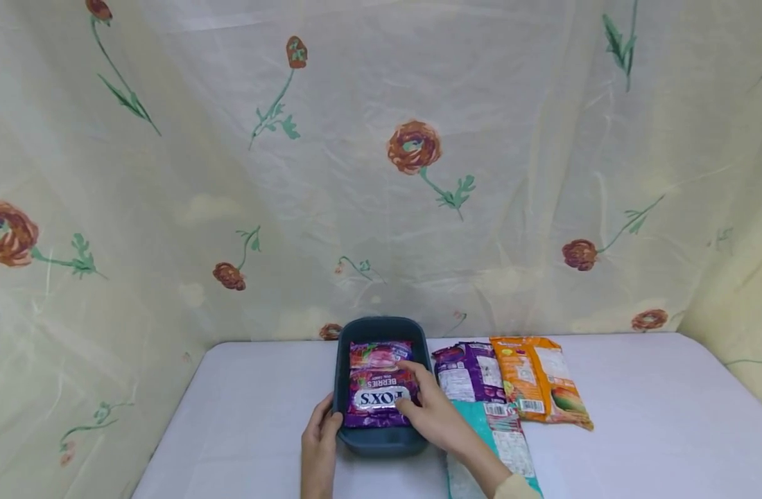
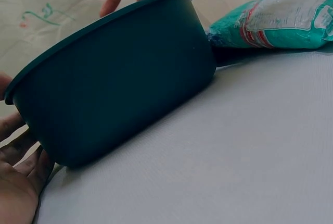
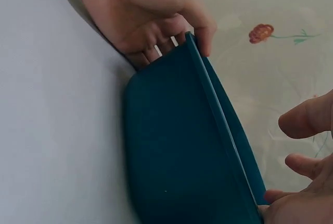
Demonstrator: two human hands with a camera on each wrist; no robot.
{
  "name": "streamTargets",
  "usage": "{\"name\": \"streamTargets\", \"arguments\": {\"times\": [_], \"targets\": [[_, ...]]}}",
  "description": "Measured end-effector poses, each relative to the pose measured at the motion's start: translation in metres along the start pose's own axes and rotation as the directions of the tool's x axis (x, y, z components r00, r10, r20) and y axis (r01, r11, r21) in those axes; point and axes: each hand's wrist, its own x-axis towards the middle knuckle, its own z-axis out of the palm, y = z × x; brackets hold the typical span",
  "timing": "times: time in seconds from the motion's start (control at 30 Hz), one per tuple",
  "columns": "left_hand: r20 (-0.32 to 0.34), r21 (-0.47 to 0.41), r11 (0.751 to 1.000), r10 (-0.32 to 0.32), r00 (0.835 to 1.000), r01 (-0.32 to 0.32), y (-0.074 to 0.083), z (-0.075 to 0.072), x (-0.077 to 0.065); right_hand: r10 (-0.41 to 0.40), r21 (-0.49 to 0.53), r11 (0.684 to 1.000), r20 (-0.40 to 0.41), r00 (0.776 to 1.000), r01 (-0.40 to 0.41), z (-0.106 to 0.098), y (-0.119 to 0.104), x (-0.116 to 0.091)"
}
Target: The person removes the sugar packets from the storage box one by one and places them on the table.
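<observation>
A dark teal plastic tub [image 1: 387, 443] stands on the table with a purple Fox's Berries candy bag [image 1: 381, 380] lying flat inside. My left hand [image 1: 321, 433] grips the tub's near left corner. In the right wrist view, the left thumb [image 3: 205, 39] hooks over the rim while the other fingers lie along the outer wall. Over the tub's right rim reaches my right hand [image 1: 429, 409], its thumb and forefinger spread apart above the candy bag. The right wrist view shows those fingers [image 3: 304, 120] loosely extended, with nothing pinched between them.
Right of the tub lie a purple packet [image 1: 468, 374], an orange packet with a mango picture [image 1: 543, 381] and a turquoise-and-white packet [image 1: 512, 447]. The white-covered table [image 1: 249, 402] ends at a flower-printed curtain [image 1: 331, 208] behind and at both sides.
</observation>
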Motion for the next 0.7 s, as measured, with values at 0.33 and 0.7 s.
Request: {"name": "streamTargets", "arguments": {"times": [0.33,0.7], "targets": [[0.008,0.045,0.999,0.012,1.000,-0.012,-0.003,-0.001,0.001,0.032,-0.062,0.997,-0.031,0.999,-0.034,0.007,0.006,0.013],[0.001,0.072,0.997,0.038,0.999,-0.038,0.000,0.000,0.000,0.056,-0.121,0.991,-0.064,0.996,-0.063,0.015,0.009,0.029]]}}
